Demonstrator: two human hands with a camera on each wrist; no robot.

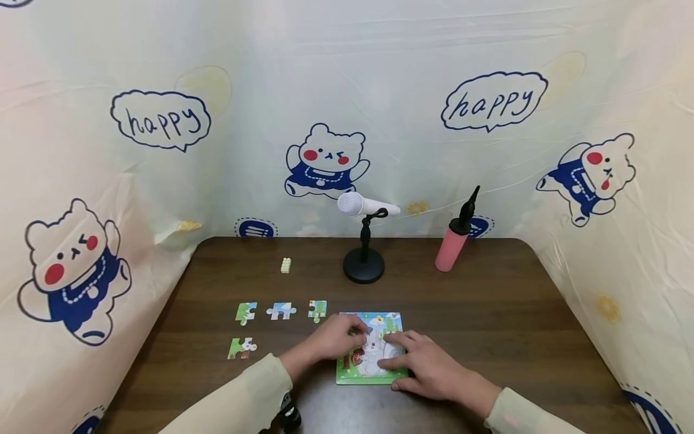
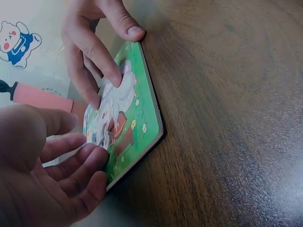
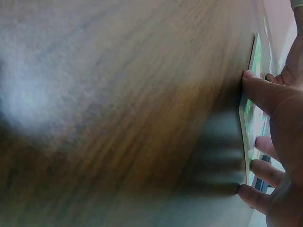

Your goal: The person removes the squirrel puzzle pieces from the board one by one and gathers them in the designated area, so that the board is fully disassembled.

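A square jigsaw puzzle board (image 1: 371,380) with a white rabbit picture and a green border lies on the brown table. My left hand (image 1: 333,337) is at its left side, fingers bent over the upper-left part; in the left wrist view its fingertips (image 2: 98,182) lie by the board's edge, with no piece visible between them. My right hand (image 1: 434,367) rests on the board's right side, fingers spread over the rabbit and thumb at the lower right edge. Left of the board lie several loose puzzle pieces, among them a blue-and-white piece (image 1: 281,311) and a green-and-brown piece (image 1: 241,348).
A white microphone (image 1: 352,204) on a black stand (image 1: 364,266) is behind the board. To its right stands a pink hand pump (image 1: 451,249) with a black nozzle. A small pale toy brick (image 1: 285,265) sits at the back left. Printed cloth (image 1: 412,42) surrounds the table.
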